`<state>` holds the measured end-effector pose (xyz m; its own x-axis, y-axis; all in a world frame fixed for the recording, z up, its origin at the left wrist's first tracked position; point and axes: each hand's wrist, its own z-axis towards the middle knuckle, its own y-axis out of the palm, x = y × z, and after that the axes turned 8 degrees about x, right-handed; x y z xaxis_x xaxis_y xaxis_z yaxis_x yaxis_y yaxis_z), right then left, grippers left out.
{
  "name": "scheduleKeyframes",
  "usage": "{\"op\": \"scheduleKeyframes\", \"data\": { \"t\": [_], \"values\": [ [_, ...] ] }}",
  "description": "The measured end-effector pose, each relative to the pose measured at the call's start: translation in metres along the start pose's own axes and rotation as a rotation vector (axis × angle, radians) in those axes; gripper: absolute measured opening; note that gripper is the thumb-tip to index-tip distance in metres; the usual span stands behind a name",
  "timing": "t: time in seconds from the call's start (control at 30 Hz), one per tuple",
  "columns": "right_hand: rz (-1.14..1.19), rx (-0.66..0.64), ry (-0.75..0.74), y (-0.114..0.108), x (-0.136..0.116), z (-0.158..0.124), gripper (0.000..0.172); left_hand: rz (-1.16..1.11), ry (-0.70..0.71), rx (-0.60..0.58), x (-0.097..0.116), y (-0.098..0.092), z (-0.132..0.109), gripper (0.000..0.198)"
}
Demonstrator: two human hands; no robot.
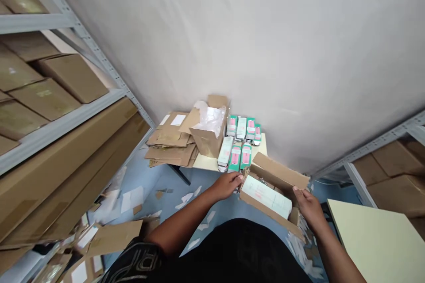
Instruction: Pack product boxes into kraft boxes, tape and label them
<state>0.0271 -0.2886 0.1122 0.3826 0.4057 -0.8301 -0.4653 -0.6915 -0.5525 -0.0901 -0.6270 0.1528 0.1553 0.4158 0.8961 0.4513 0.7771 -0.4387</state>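
Between my hands is an open cardboard box point(265, 216), tilted, its far flap standing up. Inside it lies a pale green-white carton point(267, 196) with faint pink print, and something small and shiny sits beside that. My left hand point(229, 185) grips the box's left end with its fingers curled over the edge. At the right end my right hand point(307, 205) holds on, thumb over the rim. Just beyond the box, several green-and-pink cartons point(235, 155) stand in rows on a small table point(206, 162).
Flattened cardboard point(172, 135) is stacked at the table's left, next to an open box point(207, 141) stuffed with clear plastic. Shelves with boxes point(75, 75) rise on the left; another rack point(361, 181) stands right. A pale tabletop point(375, 239) is at lower right. Paper scraps and cardboard point(113, 236) litter the floor.
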Motion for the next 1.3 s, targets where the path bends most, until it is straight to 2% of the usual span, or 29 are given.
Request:
{"op": "scheduleKeyframes", "data": {
  "t": [0.13,0.27,0.37,0.47,0.57,0.6,0.63,0.7,0.73,0.8,0.87,1.0,1.1,1.2,1.27,1.3],
  "values": [
    [0.02,-0.03,-0.026,0.046,-0.043,0.006,0.065,0.033,-0.014,0.26,-0.02,-0.068,-0.001,0.039],
    [0.004,-0.107,-0.042,0.073,-0.068,0.024,0.065,0.142,0.03,0.487,-0.019,-0.13,0.011,0.029],
    [-0.005,-0.188,-0.059,0.087,-0.077,0.047,0.064,0.279,0.044,0.609,-0.011,-0.172,0.039,0.024],
    [-0.022,-0.224,-0.072,0.1,-0.084,0.072,0.063,0.496,0.056,0.585,-0.002,-0.202,0.085,0.035],
    [-0.022,-0.262,-0.097,0.112,-0.092,0.097,0.063,0.698,0.034,0.405,-0.001,-0.214,0.141,0.076],
    [-0.014,-0.28,-0.102,0.116,-0.094,0.105,0.063,0.749,-0.013,0.339,-0.003,-0.215,0.158,0.082],
    [-0.002,-0.298,-0.107,0.118,-0.097,0.112,0.063,0.792,-0.07,0.278,-0.005,-0.215,0.173,0.082],
    [0.017,-0.337,-0.112,0.122,-0.101,0.127,0.064,0.835,-0.185,0.225,-0.012,-0.213,0.197,0.067],
    [0.022,-0.353,-0.112,0.124,-0.103,0.135,0.064,0.834,-0.221,0.242,-0.016,-0.213,0.205,0.057],
    [0.024,-0.372,-0.107,0.125,-0.105,0.15,0.062,0.769,-0.233,0.36,-0.023,-0.215,0.214,0.043],
    [0.028,-0.385,-0.101,0.126,-0.105,0.163,0.06,0.597,-0.216,0.507,-0.028,-0.222,0.217,0.035],
    [0.054,-0.385,-0.108,0.13,-0.104,0.177,0.059,0.078,-0.173,0.715,-0.027,-0.248,0.213,0.025],
    [0.087,-0.342,-0.097,0.131,-0.106,0.172,0.06,-0.15,-0.005,0.821,-0.012,-0.267,0.202,0.021],
    [0.112,-0.267,-0.088,0.131,-0.112,0.155,0.06,-0.23,0.208,0.796,0.013,-0.271,0.18,0.03],
    [0.095,-0.202,-0.079,0.129,-0.118,0.139,0.06,-0.203,0.338,0.681,0.028,-0.261,0.161,0.032],
    [0.077,-0.166,-0.073,0.129,-0.12,0.13,0.06,-0.155,0.423,0.58,0.034,-0.253,0.151,0.031]
  ]
}}
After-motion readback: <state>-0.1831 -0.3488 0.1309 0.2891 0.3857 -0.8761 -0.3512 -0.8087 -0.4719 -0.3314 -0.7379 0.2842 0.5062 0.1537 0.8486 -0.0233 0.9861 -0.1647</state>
